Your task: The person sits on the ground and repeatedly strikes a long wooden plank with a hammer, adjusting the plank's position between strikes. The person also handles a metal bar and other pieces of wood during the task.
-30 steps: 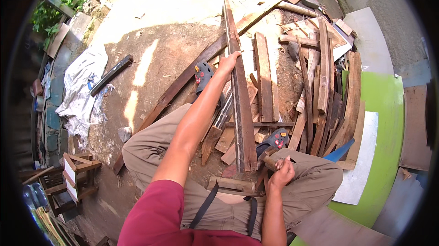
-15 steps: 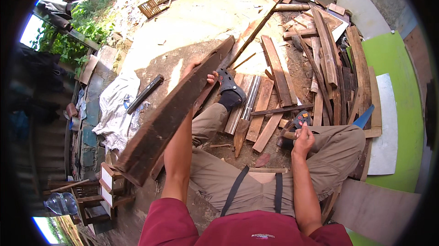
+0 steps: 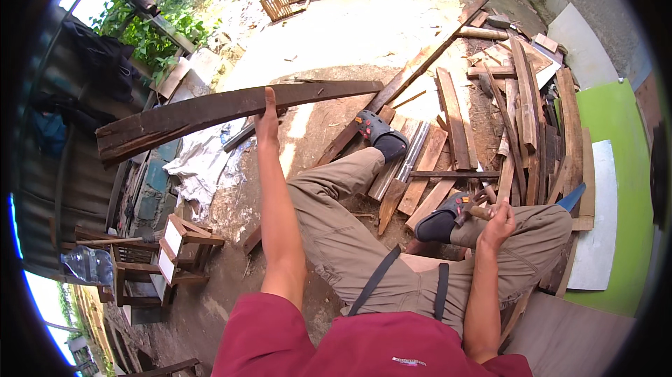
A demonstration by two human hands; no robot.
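The left hand (image 3: 267,126) grips a dark, rough-edged wooden plank (image 3: 210,112) near its middle, aloft over the left side of the ground (image 3: 238,265); the thumb lies across its face, the fingers behind hidden. The right hand (image 3: 498,224) is closed around a wooden-handled tool (image 3: 480,212), perhaps a hammer, beside the right clog (image 3: 455,203). With both ends overhanging a one-handed hold, the plank could tip or twist free, and splintered edges could cut the palm; a slip of the tool might strike the foot. A long beam (image 3: 409,72) and loose boards (image 3: 428,156) hem in the legs, with a scrap-wood pile (image 3: 526,104) towards the ground's right edge. On the left, a crumpled white cloth (image 3: 199,170) and small wooden frame (image 3: 171,254) crowd the space below the plank.
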